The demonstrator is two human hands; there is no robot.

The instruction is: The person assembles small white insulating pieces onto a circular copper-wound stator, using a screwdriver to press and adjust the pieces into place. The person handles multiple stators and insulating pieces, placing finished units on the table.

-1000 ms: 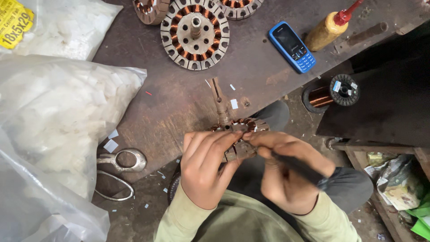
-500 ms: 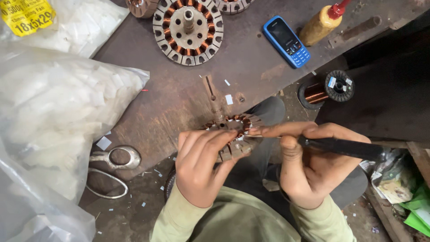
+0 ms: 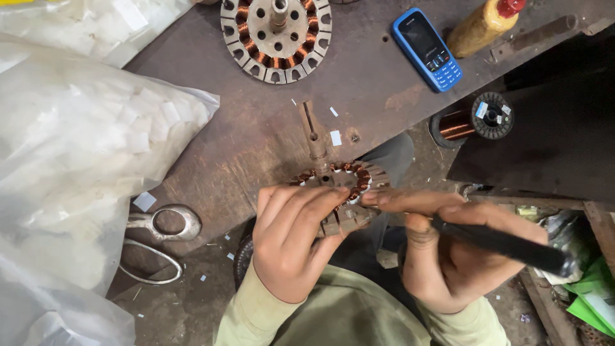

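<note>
1. The left hand (image 3: 291,247) clamps its fingers over a round slotted metal stator wound with copper wire (image 3: 343,192), held at the near edge of the dark worn workbench (image 3: 256,141).
2. The right hand (image 3: 448,256) grips a black rod-shaped tool (image 3: 506,247), its forefinger stretched to touch the stator's rim.
3. Steel scissors (image 3: 157,240) lie left; a blue keypad phone (image 3: 426,48) sits beyond.

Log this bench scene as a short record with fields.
left hand: grips a wound stator at the bench edge
right hand: holds a black tool, forefinger on the stator
bench: second stator, blue phone, yellow bottle
left side: scissors, plastic bags
right side: copper wire spool
</note>
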